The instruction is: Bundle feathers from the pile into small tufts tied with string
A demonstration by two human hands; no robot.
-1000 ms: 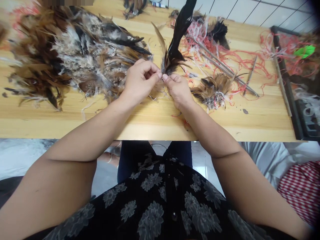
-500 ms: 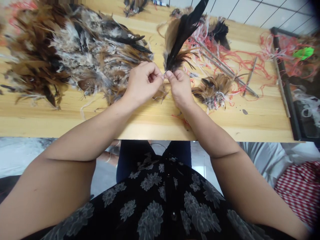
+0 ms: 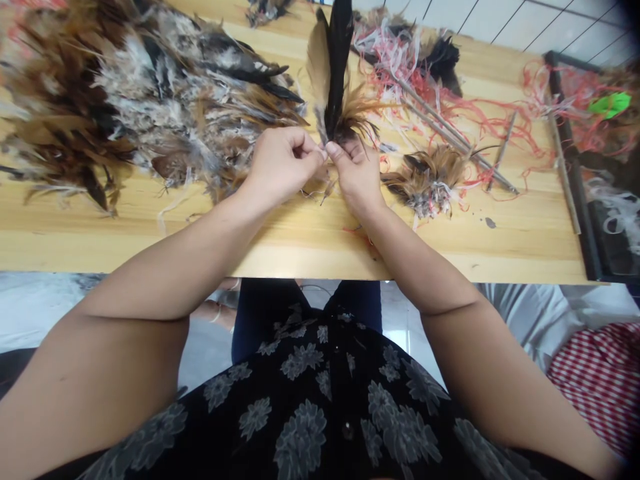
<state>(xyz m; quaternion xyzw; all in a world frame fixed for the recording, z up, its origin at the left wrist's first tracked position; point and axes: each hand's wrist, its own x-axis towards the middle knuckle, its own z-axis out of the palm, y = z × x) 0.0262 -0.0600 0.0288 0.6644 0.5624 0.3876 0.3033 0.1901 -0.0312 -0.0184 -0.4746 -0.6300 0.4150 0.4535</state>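
Both my hands meet over the wooden table [image 3: 300, 247]. My right hand [image 3: 356, 175] pinches the quill ends of a small feather bundle [image 3: 334, 73], long black and tan feathers standing away from me. My left hand [image 3: 283, 163] is curled, thumb and forefinger pinched against the base of that same bundle; a thin thread may run between the fingers, too fine to be sure. A big heap of brown, white and black feathers [image 3: 135, 100] lies just left of my left hand.
A smaller tuft of tan feathers [image 3: 433, 177] lies right of my right hand. Thin sticks [image 3: 450, 133] and tangled red and white strings [image 3: 425, 73] spread behind it. A dark crate [image 3: 580, 167] stands at the table's right end. Red-checked cloth [image 3: 600, 380] shows at lower right.
The feather bundle has swung from leaning right to standing nearly straight away from me. Both hands stayed pinched at its base and barely shifted.
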